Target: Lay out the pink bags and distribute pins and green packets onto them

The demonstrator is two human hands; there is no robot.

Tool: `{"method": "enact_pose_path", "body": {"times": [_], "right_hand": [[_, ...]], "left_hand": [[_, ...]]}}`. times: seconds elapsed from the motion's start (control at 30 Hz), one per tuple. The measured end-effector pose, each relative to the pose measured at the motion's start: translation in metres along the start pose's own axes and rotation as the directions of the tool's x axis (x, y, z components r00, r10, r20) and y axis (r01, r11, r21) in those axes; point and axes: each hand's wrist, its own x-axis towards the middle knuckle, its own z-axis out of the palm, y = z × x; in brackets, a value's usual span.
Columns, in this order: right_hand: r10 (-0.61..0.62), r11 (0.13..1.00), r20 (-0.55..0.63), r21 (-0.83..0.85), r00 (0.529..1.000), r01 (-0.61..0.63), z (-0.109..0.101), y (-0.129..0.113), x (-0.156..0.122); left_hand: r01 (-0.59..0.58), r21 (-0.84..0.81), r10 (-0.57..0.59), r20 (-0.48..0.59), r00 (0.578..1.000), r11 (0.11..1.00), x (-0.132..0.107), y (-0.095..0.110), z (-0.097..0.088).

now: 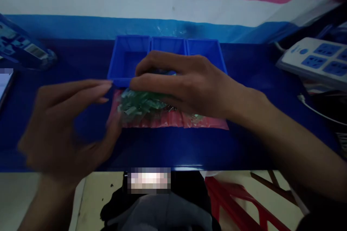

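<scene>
A pink-red plastic bag (173, 120) lies flat on the blue table (244, 140), with a heap of small pale green pieces (138, 104) on its left end. My right hand (184, 81) rests over the heap, fingers stretched out and pressed on the pieces. My left hand (67, 122) hovers to the left of the bag, blurred by motion, fingers spread with the thumb near the bag's left edge. Nothing shows in the left hand.
A blue three-compartment tray (127, 56) stands right behind the bag. A white power strip (314, 59) with cables lies at the right edge, a blue box (18, 47) and a phone (4, 83) at the left. A red stool (244, 202) stands under the table's front edge.
</scene>
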Motion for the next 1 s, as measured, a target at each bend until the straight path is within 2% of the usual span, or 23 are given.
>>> {"method": "enact_pose_path", "body": {"times": [0.1, 0.23, 0.43, 0.53, 0.6, 0.73, 0.8, 0.87, 0.93, 1.0], "right_hand": [[-0.085, 0.994, -0.003, -0.067, 0.996, 0.084, 0.008, 0.006, -0.017], [-0.112, 0.993, -0.038, -0.044, 0.993, 0.11, 0.015, 0.018, -0.043], [-0.076, 0.996, -0.278, 0.026, 0.958, 0.086, 0.033, 0.025, -0.076], [-0.094, 0.995, -0.276, -0.008, 0.957, 0.095, 0.041, 0.021, -0.084], [-0.122, 0.992, -0.257, -0.054, 0.959, 0.112, 0.044, 0.019, -0.087], [-0.139, 0.984, -0.256, -0.146, 0.956, 0.104, 0.043, 0.017, -0.09], [-0.098, 0.992, -0.275, -0.108, 0.956, 0.07, 0.042, 0.017, -0.091], [-0.028, 0.999, -0.341, 0.025, 0.94, 0.038, 0.041, 0.018, -0.091], [0.075, 0.989, -0.418, 0.15, 0.905, -0.012, 0.04, 0.021, -0.09], [0.152, 0.982, -0.502, 0.176, 0.851, -0.072, 0.041, 0.026, -0.09]], "left_hand": [[-0.078, 0.023, 0.076, 0.064, 0.995, 0.997, 0.018, 0.001, 0.02], [-0.201, -0.043, 0.205, 0.14, 0.969, 0.979, 0.031, -0.003, 0.037], [-0.355, 0.001, 0.348, 0.183, 0.919, 0.935, 0.049, -0.009, 0.038], [-0.358, -0.018, 0.356, 0.155, 0.921, 0.933, 0.073, -0.009, 0.043], [-0.357, -0.01, 0.353, 0.172, 0.92, 0.934, 0.092, -0.011, 0.051], [-0.302, 0.04, 0.264, 0.383, 0.885, 0.952, 0.114, -0.024, 0.073], [-0.291, 0.025, 0.252, 0.437, 0.863, 0.956, 0.112, -0.032, 0.081], [-0.31, -0.021, 0.289, 0.423, 0.859, 0.951, 0.104, -0.039, 0.085], [-0.329, -0.054, 0.323, 0.389, 0.863, 0.943, 0.096, -0.044, 0.085], [-0.308, -0.066, 0.309, 0.384, 0.87, 0.949, 0.091, -0.046, 0.083]]}}
